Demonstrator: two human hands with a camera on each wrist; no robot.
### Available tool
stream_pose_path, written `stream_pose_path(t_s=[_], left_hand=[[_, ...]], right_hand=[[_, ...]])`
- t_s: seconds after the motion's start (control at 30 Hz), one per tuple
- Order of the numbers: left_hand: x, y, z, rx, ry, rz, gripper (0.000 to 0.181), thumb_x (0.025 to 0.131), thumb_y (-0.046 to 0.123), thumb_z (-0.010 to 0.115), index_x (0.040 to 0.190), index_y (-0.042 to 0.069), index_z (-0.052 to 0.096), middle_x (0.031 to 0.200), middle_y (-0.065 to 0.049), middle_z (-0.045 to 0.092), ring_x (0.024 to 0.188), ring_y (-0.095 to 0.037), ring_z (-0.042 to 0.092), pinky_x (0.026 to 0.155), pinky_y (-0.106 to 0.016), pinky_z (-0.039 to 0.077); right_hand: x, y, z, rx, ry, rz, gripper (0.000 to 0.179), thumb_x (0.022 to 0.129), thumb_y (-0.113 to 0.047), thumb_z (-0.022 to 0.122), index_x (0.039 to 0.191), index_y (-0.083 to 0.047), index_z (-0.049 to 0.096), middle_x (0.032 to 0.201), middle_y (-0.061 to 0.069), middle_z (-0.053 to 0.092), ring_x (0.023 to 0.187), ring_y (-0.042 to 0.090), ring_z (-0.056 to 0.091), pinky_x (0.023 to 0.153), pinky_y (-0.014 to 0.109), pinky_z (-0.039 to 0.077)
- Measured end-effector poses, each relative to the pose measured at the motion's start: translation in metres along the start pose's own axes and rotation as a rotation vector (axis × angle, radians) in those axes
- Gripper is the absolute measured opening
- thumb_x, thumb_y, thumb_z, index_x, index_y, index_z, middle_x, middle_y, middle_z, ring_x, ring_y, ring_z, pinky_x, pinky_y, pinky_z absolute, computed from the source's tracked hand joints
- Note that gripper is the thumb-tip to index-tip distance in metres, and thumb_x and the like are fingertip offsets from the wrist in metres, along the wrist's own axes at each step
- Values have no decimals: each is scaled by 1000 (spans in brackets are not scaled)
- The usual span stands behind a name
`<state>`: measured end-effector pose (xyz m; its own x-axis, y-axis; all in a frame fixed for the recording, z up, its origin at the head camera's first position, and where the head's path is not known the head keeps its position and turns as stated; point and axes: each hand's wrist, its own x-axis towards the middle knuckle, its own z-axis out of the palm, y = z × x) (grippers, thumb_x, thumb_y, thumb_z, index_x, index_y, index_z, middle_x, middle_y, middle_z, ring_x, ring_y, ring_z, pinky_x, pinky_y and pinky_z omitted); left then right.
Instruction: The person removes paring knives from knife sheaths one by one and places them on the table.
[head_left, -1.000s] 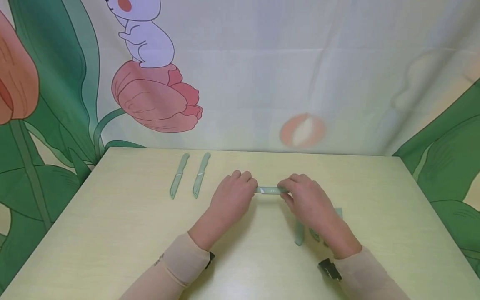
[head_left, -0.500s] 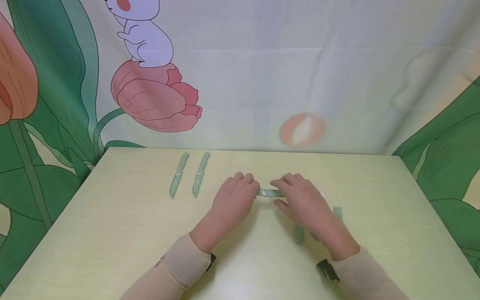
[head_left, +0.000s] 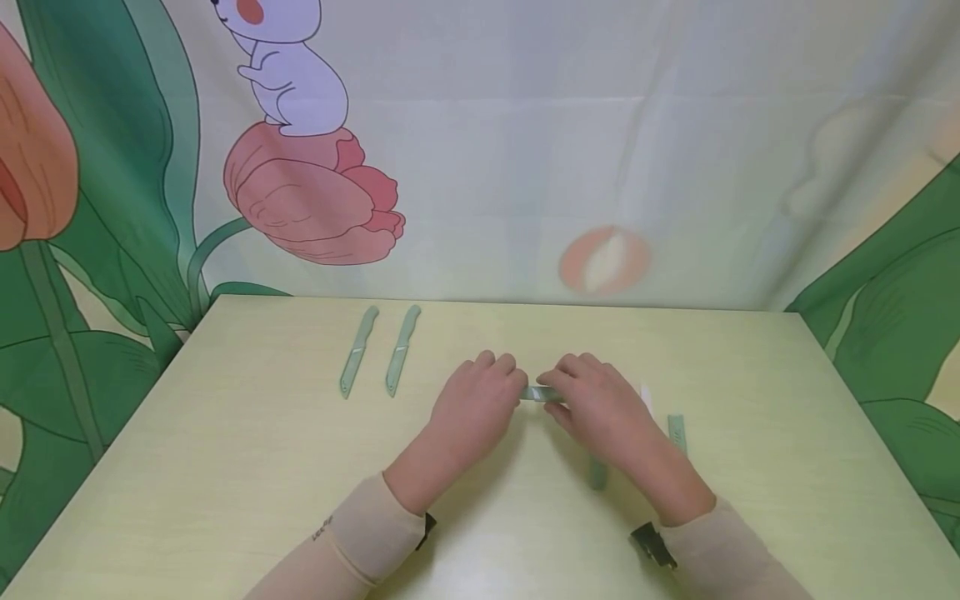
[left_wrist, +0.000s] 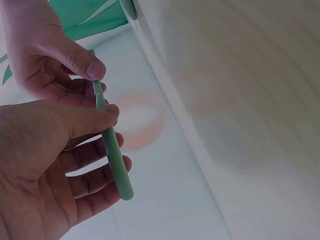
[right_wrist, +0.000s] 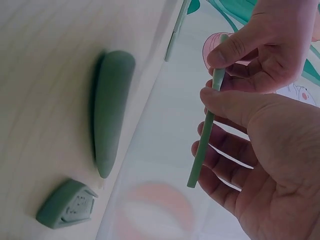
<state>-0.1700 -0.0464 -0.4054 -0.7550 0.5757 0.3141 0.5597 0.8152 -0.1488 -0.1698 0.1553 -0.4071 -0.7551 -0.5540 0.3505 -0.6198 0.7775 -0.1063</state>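
In the head view, my left hand (head_left: 480,400) and right hand (head_left: 600,408) hold one light-green knife (head_left: 542,393) level between them, above the table. My left thumb and fingers grip its rounded handle (left_wrist: 117,167), seen in the left wrist view. With thumb and fingertips, my right hand pinches the flat green sheath (right_wrist: 201,155) over the blade, in the right wrist view. Below my right hand a loose green handle (head_left: 597,473) lies on the table, partly covered by that hand. A white sliver (head_left: 647,400) shows beyond the right wrist, beside another green sheath (head_left: 677,432).
Two sheathed green knives, a left one (head_left: 359,352) and a right one (head_left: 403,351), lie side by side at the table's back left. A printed curtain (head_left: 480,167) hangs behind the table's (head_left: 225,467) back edge.
Both hands have come slightly nearer the table's front and closer together, so less of the knife shows between them. My right fingers have loosened and shifted inward along the sheath.
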Motion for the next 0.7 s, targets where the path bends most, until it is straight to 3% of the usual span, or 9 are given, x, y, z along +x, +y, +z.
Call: stream_pose_path(t_s=[0.7], left_hand=[[-2, 2, -2, -18, 6, 6, 10, 93, 16, 83, 93, 13, 73, 81, 0, 56, 71, -18, 48, 59, -25, 41]], right_hand=[[-1, 1, 2, 17, -16, -2, 25, 86, -6, 88, 109, -10, 78, 94, 0, 67, 78, 19, 54, 65, 27, 45]])
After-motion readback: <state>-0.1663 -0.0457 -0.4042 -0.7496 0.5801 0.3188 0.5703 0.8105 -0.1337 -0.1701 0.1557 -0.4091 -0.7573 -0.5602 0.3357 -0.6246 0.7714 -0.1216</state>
